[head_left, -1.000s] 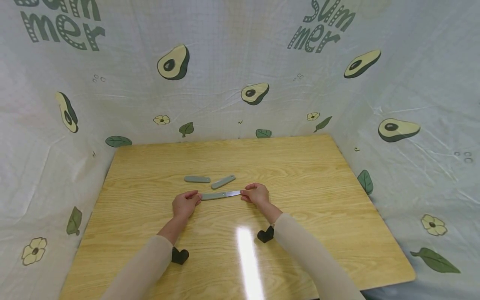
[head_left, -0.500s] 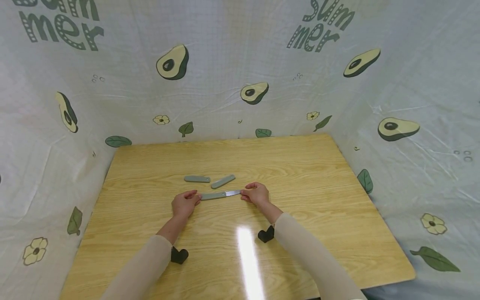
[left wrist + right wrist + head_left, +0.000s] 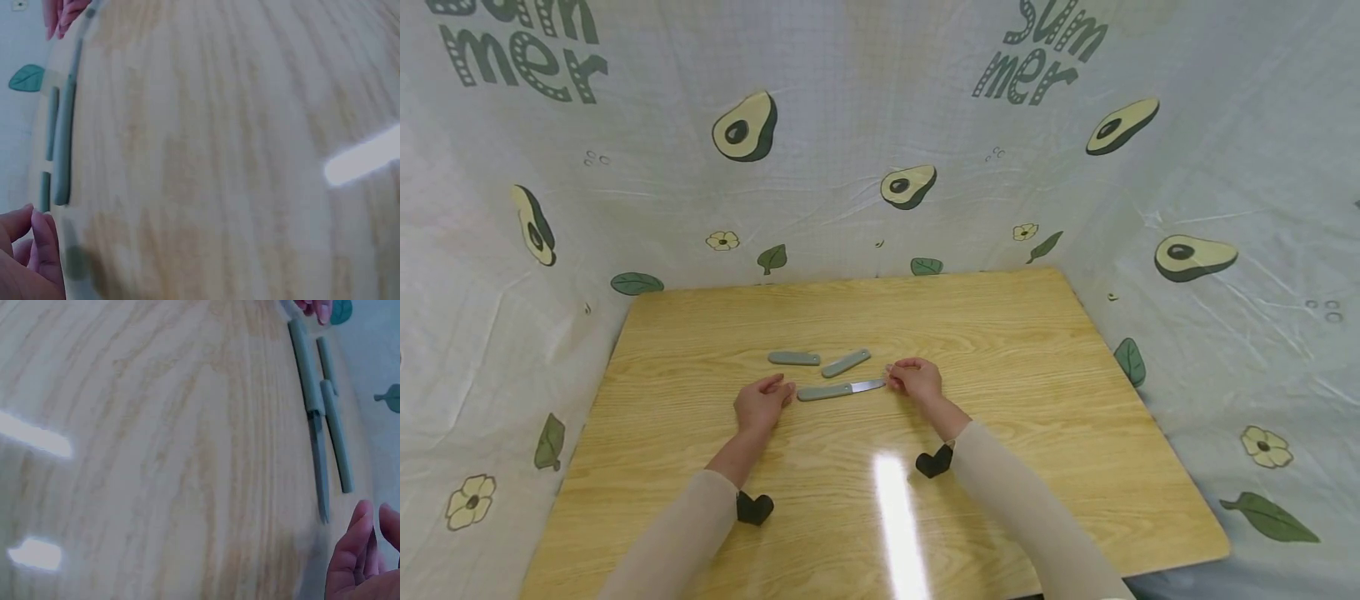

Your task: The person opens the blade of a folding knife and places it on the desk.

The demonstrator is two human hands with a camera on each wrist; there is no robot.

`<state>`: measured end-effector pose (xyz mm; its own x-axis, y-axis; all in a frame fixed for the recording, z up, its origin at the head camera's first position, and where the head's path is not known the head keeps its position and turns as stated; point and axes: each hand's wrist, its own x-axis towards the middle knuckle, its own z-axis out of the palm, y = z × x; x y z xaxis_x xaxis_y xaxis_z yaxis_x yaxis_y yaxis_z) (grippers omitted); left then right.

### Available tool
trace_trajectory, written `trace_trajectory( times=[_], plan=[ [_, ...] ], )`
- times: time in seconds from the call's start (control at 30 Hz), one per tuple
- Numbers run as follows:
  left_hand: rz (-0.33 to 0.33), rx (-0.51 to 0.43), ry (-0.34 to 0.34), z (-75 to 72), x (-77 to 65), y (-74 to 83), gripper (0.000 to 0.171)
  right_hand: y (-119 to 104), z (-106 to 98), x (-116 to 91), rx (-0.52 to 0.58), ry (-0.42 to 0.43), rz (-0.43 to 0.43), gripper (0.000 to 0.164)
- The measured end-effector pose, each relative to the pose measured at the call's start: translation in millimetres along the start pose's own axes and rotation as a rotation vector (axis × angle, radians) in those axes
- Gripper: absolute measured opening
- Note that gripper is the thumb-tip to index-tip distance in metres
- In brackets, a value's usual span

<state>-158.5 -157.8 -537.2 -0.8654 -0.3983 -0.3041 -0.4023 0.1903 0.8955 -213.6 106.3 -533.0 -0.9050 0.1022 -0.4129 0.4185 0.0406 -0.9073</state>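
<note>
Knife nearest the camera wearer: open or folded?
Open. In the head view, the knife's shiny blade extends out in line with its grey-green handle; the right wrist view shows the same.

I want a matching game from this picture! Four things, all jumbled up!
1. nearest grey-green folding knife
2. person's bare right hand
3. flat wooden table
4. white hanging fabric

A. yellowish, with bright reflection
B. opened out, silver metal blade showing
C. behind the table, showing printed avocados
D. beside the blade's tip

Pairs: 1-B, 2-D, 3-A, 4-C
</note>
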Motion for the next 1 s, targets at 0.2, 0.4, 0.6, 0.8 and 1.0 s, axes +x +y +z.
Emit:
trace_trajectory(
  times=[0.2, 0.4, 0.6, 0.8, 1.0],
  plan=[
    [-0.003, -0.063, -0.059, 2.7, 4.5, 17.6, 0.047, -18, 3, 13, -0.047, -0.004, -0.081, 0.028],
    [-0.013, -0.027, -0.138, 13.2, 7.6, 28.1, 0.049, -25, 14, 20, -0.184, -0.059, -0.131, 0.037],
    [-0.025, -0.036, -0.210, 20.2, 5.3, 34.2, 0.046, -21, 22, 23, -0.196, -0.142, -0.143, 0.041],
    [-0.013, -0.067, -0.304, 28.2, 4.1, 33.9, 0.042, -13, 29, 26, -0.225, -0.204, -0.142, 0.043],
    [-0.024, -0.054, -0.391, 32.5, 1.7, 34.4, 0.046, -10, 32, 24, -0.244, -0.242, -0.155, 0.046]
  ],
)
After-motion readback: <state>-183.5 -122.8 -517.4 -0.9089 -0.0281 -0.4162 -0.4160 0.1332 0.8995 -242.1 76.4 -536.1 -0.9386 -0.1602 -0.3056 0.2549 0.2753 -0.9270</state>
